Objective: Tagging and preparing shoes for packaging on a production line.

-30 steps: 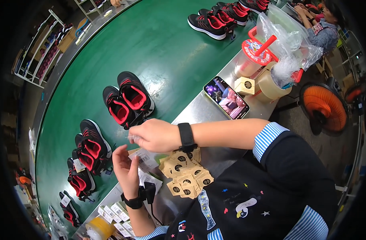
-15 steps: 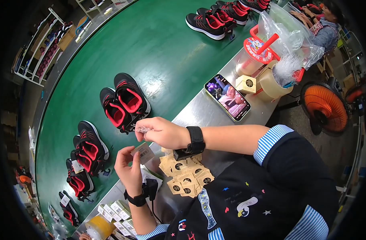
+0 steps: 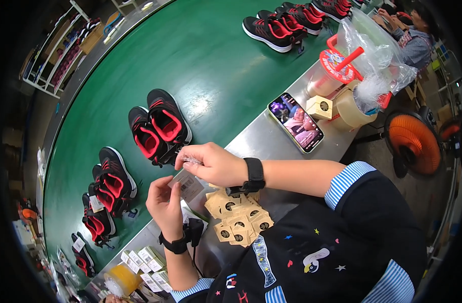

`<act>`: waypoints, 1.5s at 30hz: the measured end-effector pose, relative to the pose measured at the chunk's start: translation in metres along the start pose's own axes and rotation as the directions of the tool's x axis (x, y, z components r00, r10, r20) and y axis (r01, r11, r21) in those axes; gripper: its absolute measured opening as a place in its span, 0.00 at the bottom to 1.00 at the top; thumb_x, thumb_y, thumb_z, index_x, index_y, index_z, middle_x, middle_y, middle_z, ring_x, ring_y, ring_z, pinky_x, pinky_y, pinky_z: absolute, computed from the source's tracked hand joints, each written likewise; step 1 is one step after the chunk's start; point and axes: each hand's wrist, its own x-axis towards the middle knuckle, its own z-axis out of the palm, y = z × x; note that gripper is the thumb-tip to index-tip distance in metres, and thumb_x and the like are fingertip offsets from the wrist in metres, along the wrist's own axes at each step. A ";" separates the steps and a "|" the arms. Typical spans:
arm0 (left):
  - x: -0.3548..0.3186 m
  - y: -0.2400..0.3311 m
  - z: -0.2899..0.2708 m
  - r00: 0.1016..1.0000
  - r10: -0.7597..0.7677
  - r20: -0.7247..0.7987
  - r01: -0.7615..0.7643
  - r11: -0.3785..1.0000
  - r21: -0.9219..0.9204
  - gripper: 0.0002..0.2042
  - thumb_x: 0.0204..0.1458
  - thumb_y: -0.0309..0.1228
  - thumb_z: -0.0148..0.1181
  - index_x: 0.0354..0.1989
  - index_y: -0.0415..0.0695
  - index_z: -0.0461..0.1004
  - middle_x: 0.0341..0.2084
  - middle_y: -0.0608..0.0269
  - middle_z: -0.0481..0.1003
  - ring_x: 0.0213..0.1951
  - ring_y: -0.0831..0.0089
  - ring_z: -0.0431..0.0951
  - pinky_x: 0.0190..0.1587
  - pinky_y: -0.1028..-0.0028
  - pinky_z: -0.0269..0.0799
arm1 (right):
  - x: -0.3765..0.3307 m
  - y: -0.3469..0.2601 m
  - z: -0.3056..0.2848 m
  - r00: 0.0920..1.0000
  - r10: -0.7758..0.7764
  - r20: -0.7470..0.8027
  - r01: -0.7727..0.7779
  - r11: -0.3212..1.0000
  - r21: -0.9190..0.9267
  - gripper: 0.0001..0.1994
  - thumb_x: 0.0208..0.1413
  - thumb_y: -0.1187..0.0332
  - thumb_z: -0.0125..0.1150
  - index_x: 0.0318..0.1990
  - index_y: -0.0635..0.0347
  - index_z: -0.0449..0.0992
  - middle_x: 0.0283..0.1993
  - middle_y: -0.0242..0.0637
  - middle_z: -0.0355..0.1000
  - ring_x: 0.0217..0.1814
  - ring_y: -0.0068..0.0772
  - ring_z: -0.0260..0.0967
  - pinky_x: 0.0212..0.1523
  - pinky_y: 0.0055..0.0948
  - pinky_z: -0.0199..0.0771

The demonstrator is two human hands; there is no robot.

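Observation:
My left hand (image 3: pixel 165 205) holds up a small grey paper tag (image 3: pixel 186 185) with a printed code on it. My right hand (image 3: pixel 209 163) is just above it, its fingertips pinched on a small clear plastic piece (image 3: pixel 189 160) at the tag's top edge. A pile of brown cardboard tags (image 3: pixel 237 214) with round holes lies on the steel table (image 3: pixel 264 139) under my right wrist. A pair of black and red sneakers (image 3: pixel 158 127) sits on the green conveyor belt (image 3: pixel 200 55) right beyond my hands.
More black and red sneaker pairs (image 3: pixel 106 187) lie along the belt at left and far right (image 3: pixel 286 22). A phone (image 3: pixel 295 122), a small brown box (image 3: pixel 320 106), a tape roll (image 3: pixel 350 109), a lidded drink cup (image 3: pixel 329 73) and small boxes (image 3: pixel 147 260) lie on the table. Another person (image 3: pixel 410 30) sits far right.
My right hand has shifted right and slightly up with the clear piece; my left hand has raised the grey tag toward it. The sneakers on the belt have drifted along.

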 end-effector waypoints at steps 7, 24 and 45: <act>-0.001 0.004 0.003 1.000 0.010 0.014 -0.009 1.000 -0.018 0.07 0.46 0.19 0.55 0.34 0.37 0.67 0.23 0.71 0.67 0.24 0.87 0.65 0.27 0.87 0.60 | -0.006 -0.003 0.008 0.994 -0.113 0.007 0.114 0.989 -0.095 0.07 0.48 0.75 0.48 0.36 0.64 0.67 0.23 0.43 0.68 0.23 0.35 0.69 0.25 0.28 0.66; -0.001 0.006 0.007 0.996 -0.082 0.032 0.088 0.912 -0.401 0.07 0.49 0.22 0.53 0.37 0.36 0.67 0.36 0.63 0.69 0.34 0.80 0.70 0.39 0.81 0.66 | -0.004 0.004 0.020 0.986 -0.140 -0.093 0.122 0.976 -0.178 0.09 0.48 0.76 0.48 0.39 0.63 0.67 0.29 0.45 0.71 0.30 0.44 0.70 0.29 0.32 0.69; 0.075 -0.022 -0.026 0.969 0.130 0.211 -0.248 0.556 0.793 0.24 0.43 0.41 0.58 0.48 0.43 0.65 0.43 0.43 0.65 0.41 0.51 0.68 0.44 0.62 0.64 | 0.064 0.044 -0.023 0.958 0.280 0.055 -0.285 0.939 0.194 0.06 0.44 0.71 0.59 0.27 0.63 0.73 0.24 0.28 0.69 0.27 0.16 0.63 0.30 0.18 0.64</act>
